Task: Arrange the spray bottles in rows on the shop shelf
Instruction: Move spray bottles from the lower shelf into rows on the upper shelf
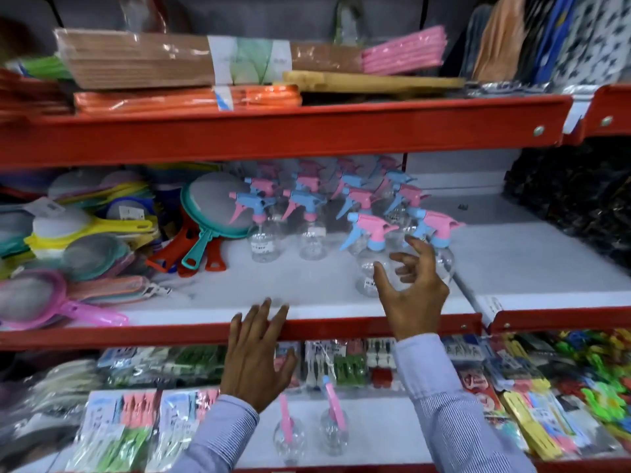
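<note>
Right hand open, fingers spread beside front spray bottle — left hand flat, empty. Bottle prob. light, empty, tippy — grip at neck.

Shelves: red metal shelf edges run across the frame, one near the top, one in the middle.
Shelf floor: white board, bare at the right of the frame.
Back wall: grey panel at the top.
Next unit: another red shelf at the far right edge.
Light: bright, with shine on plastic wrap in the upper left.
</note>
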Tool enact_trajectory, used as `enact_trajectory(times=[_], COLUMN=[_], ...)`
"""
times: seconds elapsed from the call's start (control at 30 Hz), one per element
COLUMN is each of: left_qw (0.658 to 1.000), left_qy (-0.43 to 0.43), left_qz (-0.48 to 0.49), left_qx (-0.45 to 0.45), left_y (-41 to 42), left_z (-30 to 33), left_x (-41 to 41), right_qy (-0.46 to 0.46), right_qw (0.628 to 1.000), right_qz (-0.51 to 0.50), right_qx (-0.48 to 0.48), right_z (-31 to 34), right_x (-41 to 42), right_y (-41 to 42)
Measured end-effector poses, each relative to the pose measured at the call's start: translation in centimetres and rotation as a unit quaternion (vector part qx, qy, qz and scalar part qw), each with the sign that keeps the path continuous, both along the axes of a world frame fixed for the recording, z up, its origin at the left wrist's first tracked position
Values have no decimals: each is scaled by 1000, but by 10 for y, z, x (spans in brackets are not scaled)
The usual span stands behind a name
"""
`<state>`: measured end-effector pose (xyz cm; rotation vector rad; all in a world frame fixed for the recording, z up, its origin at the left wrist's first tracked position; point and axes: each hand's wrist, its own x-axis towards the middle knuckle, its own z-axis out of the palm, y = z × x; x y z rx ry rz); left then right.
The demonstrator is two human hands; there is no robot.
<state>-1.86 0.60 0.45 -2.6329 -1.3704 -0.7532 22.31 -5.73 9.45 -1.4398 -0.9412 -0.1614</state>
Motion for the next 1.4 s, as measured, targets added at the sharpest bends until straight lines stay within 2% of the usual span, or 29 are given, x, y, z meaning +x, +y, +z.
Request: enact_trajectory(times=[0.1,0.2,0.27,0.4,0.47,0.53,0.67,0.83,0.97,1.13,1.27,1.4], left_qw=[999,997,997,998,998,998,998,999,999,1000,1000,1000], left_qy=[7,18,15,5,15,24,23,23,7,5,-5,-2], left_qz=[52,74,71,68,67,65,56,43,48,28,16,10], left_qx=[0,9,9,1,1,2,-5,-4,0,0,-12,-22], left_y=[8,11,10,8,8,9,11,14,25,25,24,24], left_z=[1,2,2,2,3,5,8,9,9,7,7,4], left_x=[-24,-41,-43,-41,-44,-48,-53,-55,-68,-75,-78,-81], right_qy=[-62,-49,-20,8,5,1,0,7,7,-10,-6,11], right_qw=[998,979,946,856,813,797,817,854,904,963,980,982], right_qz=[0,59,112,139,147,141,111,112,102,97,98,85], right_qx=[-16,-188,-305,-497,-563,-587,-566,-508,-416,-251,-173,-170], right_z=[-50,-116,-155,-195,-202,-206,-200,-134,-55,33,67,61], right_x=[-20,-33,-41,-62,-69,-72,-70,-68,-71,-82,-86,-84], right_y=[-30,-39,-36,-23,-17,-11,-7,-26,-50,-49,-8,49])
